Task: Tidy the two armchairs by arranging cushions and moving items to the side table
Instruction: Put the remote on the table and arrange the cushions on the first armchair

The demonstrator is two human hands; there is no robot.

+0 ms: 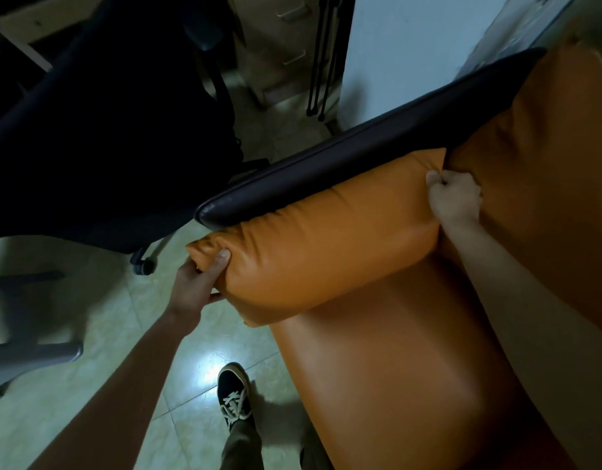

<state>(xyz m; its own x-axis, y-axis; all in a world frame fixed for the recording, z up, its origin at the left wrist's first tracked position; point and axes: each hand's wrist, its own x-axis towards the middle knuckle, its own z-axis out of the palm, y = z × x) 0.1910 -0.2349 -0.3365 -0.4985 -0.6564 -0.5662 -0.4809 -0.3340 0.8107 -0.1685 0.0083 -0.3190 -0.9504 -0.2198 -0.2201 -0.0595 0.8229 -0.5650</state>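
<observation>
Your left hand point(199, 283) pinches the near corner of the orange cushion point(326, 245), your right hand point(454, 195) clutches its far corner; the cushion lies along the armchair's dark armrest point(343, 164), over the seat point(411, 351).

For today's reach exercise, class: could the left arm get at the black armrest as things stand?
Probably yes, once freed: the left grip holds the cushion by its corner, and the armrest lies just beyond it, nothing between.
</observation>
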